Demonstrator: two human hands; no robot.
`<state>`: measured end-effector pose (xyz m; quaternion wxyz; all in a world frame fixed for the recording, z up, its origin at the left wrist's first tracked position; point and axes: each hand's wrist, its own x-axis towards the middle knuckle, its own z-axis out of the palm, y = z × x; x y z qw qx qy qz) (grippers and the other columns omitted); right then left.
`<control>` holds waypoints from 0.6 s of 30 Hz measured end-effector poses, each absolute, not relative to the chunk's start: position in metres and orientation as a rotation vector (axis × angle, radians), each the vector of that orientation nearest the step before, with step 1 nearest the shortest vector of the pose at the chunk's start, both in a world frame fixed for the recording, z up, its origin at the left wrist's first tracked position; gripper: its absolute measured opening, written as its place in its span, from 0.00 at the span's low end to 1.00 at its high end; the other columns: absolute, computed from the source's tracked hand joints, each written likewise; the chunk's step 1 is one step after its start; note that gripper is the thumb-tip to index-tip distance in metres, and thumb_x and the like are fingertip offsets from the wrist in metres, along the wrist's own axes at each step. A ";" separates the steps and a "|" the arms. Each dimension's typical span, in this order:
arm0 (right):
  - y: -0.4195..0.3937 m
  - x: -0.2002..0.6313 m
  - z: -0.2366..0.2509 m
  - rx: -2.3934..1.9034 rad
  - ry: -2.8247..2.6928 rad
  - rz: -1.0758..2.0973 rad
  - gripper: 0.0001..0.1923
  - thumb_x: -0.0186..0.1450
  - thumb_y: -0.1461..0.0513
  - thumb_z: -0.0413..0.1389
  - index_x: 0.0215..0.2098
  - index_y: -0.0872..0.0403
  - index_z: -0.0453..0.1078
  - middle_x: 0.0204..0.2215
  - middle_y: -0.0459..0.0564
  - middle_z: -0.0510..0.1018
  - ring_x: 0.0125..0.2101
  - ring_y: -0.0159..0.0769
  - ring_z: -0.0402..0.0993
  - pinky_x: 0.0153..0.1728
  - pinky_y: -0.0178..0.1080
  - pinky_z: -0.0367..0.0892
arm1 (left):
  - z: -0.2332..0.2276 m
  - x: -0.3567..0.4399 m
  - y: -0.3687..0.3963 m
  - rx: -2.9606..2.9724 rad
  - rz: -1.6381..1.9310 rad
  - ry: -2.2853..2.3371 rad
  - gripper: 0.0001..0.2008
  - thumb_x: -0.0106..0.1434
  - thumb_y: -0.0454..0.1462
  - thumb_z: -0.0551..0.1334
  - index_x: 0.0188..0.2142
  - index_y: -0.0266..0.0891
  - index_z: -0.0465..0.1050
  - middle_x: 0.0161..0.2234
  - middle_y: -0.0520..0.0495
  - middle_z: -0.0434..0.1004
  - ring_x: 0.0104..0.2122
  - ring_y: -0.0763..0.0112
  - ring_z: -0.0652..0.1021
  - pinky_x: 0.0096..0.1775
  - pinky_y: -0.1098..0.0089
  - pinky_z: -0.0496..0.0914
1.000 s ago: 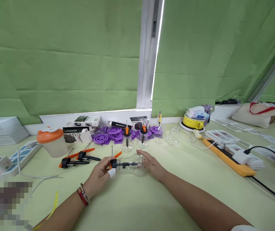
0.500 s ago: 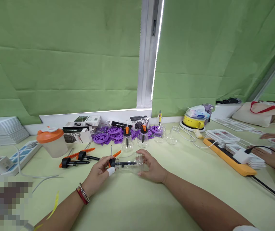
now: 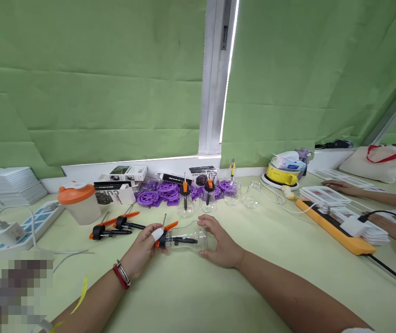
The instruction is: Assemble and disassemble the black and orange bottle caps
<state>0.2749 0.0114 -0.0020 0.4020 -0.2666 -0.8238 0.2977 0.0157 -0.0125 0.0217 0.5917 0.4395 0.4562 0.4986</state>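
A clear, waisted bottle (image 3: 191, 229) lies sideways just above the table, its base toward my right hand (image 3: 224, 243), whose fingers and thumb grip it. My left hand (image 3: 144, 249), white wrap on the thumb, is closed on a black-and-orange lid (image 3: 162, 239) at the bottle's neck. The lid's black stem extends inside the bottle; a thin metal rod and orange lever stick out beside it. I cannot tell whether the lid is fastened. Two similar lids (image 3: 97, 232) lie to the left. Behind stand two bottles with such lids (image 3: 185, 210).
Lidless bottles (image 3: 251, 202) stand farther back near purple plastic parts (image 3: 148, 199) and printed boxes (image 3: 114, 194). An orange-lidded shaker (image 3: 82, 208) and white power strip (image 3: 45, 219) are left. Right are an orange power strip (image 3: 333, 229), yellow pot (image 3: 279, 175) and a co-worker's hands (image 3: 340, 187).
My left thumb has shifted up onto the lid, and the stem inside the bottle now lies at a different tilt. One co-worker's hand has moved farther left, over the white sheets.
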 end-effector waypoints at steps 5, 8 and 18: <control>0.011 0.274 -0.005 -0.629 -2.110 0.610 0.38 0.53 0.66 0.61 0.59 0.47 0.52 0.59 0.57 0.52 0.61 0.44 0.51 0.57 0.48 0.57 | 0.024 0.019 -0.015 1.044 1.071 1.140 0.19 0.57 0.53 0.60 0.33 0.38 0.66 0.20 0.55 0.66 0.18 0.75 0.66 0.18 0.74 0.62; 0.010 0.274 -0.005 -0.595 -2.140 0.539 0.38 0.53 0.65 0.61 0.59 0.46 0.52 0.59 0.57 0.53 0.60 0.45 0.51 0.58 0.50 0.54 | 0.024 0.020 -0.018 1.042 0.992 1.245 0.22 0.58 0.57 0.54 0.29 0.39 0.64 0.17 0.55 0.64 0.15 0.76 0.64 0.16 0.75 0.55; 0.008 0.272 -0.004 -0.571 -2.189 0.445 0.36 0.53 0.66 0.60 0.58 0.46 0.52 0.58 0.57 0.54 0.60 0.47 0.52 0.57 0.51 0.56 | 0.021 0.025 -0.025 1.204 1.131 1.483 0.29 0.59 0.57 0.49 0.42 0.36 0.72 0.19 0.54 0.63 0.20 0.73 0.65 0.22 0.73 0.57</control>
